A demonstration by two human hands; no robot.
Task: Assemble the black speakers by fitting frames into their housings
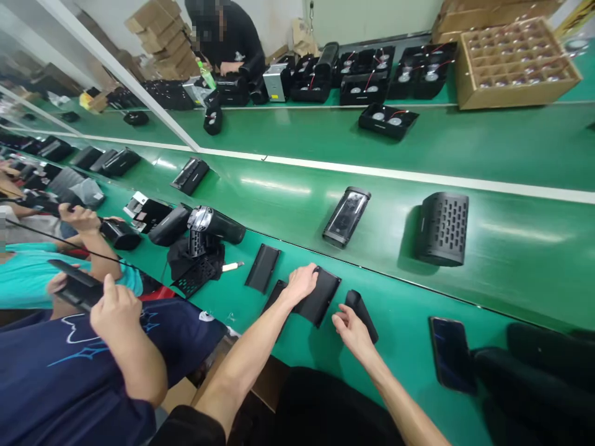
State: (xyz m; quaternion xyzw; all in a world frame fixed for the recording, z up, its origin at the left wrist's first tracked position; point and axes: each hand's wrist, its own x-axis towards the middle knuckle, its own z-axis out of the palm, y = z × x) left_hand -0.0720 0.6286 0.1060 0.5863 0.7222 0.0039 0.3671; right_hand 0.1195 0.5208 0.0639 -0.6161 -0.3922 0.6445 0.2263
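My left hand (pixel 303 284) has its fingers closed on the upper left edge of a black curved panel (pixel 323 298) lying on the green table. Beneath my left wrist, another dark panel (pixel 274 297) is partly covered. A third black panel (pixel 263 267) lies further left. My right hand (pixel 352 331) is beside a narrow black curved piece (pixel 363 313); its fingers are loosely bent and apart, with nothing visible between them. Whether it touches that piece is hard to tell.
On the belt beyond stand a black speaker housing (pixel 444 229) and a glossy black unit (pixel 346 217). A phone (pixel 452 353) lies at right. Stacked black housings (pixel 218 224) and a white-handled tool (pixel 232 266) sit left, near a co-worker's hand (pixel 116 310) holding a black part. Another person works across.
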